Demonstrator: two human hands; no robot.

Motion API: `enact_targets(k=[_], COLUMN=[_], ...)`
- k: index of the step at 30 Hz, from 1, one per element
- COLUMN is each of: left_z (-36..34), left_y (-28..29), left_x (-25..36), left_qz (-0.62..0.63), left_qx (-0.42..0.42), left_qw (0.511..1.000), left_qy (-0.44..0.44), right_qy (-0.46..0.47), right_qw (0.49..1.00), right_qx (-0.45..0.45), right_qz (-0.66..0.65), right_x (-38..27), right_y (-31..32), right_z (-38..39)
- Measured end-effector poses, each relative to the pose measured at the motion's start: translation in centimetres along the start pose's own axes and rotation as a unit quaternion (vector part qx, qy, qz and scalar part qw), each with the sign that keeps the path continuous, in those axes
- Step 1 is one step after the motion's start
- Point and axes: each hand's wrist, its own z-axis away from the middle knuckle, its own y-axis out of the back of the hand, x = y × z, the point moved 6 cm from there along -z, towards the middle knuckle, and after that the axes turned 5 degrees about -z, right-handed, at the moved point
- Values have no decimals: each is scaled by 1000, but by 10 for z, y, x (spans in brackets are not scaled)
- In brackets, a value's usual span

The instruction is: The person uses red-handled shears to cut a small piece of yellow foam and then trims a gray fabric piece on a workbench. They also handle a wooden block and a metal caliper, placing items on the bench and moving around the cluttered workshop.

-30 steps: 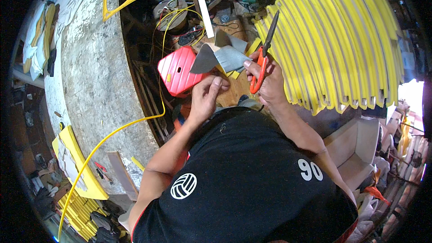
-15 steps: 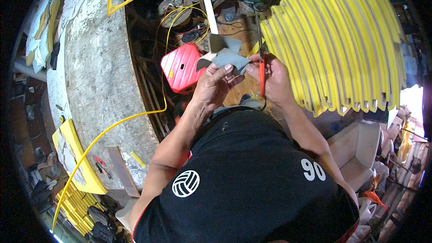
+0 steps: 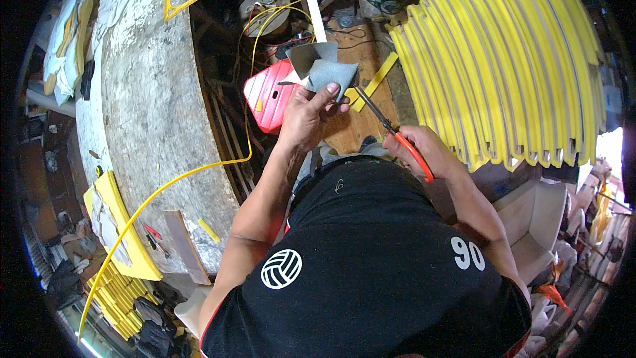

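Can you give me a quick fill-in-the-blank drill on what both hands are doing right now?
1. The left hand holds up a folded grey ____ by its lower edge.
2. The right hand grips scissors whose handles are ____ in colour.
3. The scissor blades point toward the grey sheet and sit just to its ____ in the picture.
4. Behind the grey sheet lies a ribbed ____ plastic case.

Missing words: sheet; red; right; red

Light: bright, even daylight | Glare: overexposed patch at right rim | Shadows: deep beneath the table (image 3: 152,99) edge | Focus: sharp at centre | Distortion: straight edges bowed, corners blacked out by fisheye vignette
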Motion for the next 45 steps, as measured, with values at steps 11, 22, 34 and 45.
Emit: enact_targets(k=[11,22,34,45], left_z=[5,1,-6,0], left_y=[-5,2,-1,-4], left_x=[0,7,16,5], left_qz=[-129,-164,-135,-131], left_qx=[-44,-54,-19,0], left_qw=[991,985,990,991], left_qy=[0,-5,-38,-7], right_qy=[1,37,-1,-4], right_qw=[1000,999,998,997], right_qx=[-3,9,32,65], right_qz=[1,20,52,35], right_x=[-8,-24,2,-11], right_y=[5,9,-2,-6], right_z=[-6,-7,-15,-16])
